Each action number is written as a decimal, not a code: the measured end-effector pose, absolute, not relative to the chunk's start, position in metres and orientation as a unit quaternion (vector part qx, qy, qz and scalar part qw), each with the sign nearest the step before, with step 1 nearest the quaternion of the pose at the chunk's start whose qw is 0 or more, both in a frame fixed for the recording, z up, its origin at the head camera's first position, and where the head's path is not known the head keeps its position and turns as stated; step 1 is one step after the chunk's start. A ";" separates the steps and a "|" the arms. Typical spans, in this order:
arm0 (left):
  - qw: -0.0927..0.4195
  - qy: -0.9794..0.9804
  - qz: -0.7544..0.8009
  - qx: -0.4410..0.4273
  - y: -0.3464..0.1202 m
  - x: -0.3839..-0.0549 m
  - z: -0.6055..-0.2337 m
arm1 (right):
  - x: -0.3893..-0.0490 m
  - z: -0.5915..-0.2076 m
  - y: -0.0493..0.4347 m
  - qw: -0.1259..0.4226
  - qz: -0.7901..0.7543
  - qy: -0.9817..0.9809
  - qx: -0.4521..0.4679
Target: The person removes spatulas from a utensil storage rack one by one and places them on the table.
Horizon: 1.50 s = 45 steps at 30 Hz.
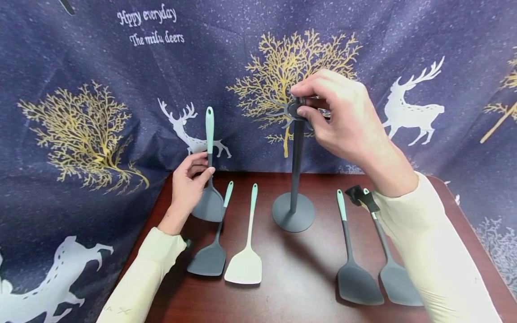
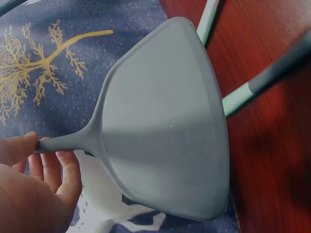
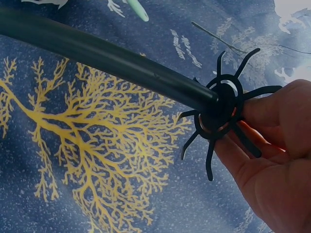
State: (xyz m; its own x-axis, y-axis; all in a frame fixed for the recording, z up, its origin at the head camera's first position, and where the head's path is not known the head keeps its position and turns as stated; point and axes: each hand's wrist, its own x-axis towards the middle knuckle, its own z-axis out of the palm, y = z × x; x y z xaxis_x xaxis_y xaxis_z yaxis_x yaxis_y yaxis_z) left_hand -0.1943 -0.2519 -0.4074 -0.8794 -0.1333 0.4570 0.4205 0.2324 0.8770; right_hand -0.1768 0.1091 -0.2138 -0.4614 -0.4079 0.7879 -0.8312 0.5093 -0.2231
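My left hand [image 1: 190, 184] pinches the dark shaft of a grey spatula [image 2: 160, 126] just below its mint handle. The spatula is upright, blade down, handle end pointing up. At the top of a dark grey utensil stand [image 1: 296, 166], my right hand [image 1: 339, 114] grips the hook ring with thumb and fingers. In the right wrist view the ring's curved hooks [image 3: 252, 58] spread out around the pole, with nothing hanging on those that show. The stand's round base [image 1: 293, 213] rests on the table.
A second grey spatula [image 1: 210, 258] and a cream one [image 1: 244, 267] lie left of the stand. Two more grey spatulas lie at right, one [image 1: 357, 282] beside another [image 1: 397, 280] partly behind my sleeve. A black piece [image 1: 362, 197] overlaps its handle. A patterned cloth [image 1: 242, 45] hangs behind.
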 end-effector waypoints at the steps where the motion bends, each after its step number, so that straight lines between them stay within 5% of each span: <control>1: 0.227 -0.754 -0.609 -0.093 -0.254 -0.194 -0.408 | -0.177 -0.214 0.109 0.344 0.310 -0.797 0.387; 19: 0.234 -0.786 -0.569 -0.062 -0.287 -0.191 -0.419 | -0.177 -0.214 0.108 0.344 0.312 -0.797 0.387; 45: 0.169 -0.856 -0.489 -0.003 -0.325 -0.171 -0.442 | -0.177 -0.215 0.108 0.344 0.314 -0.796 0.387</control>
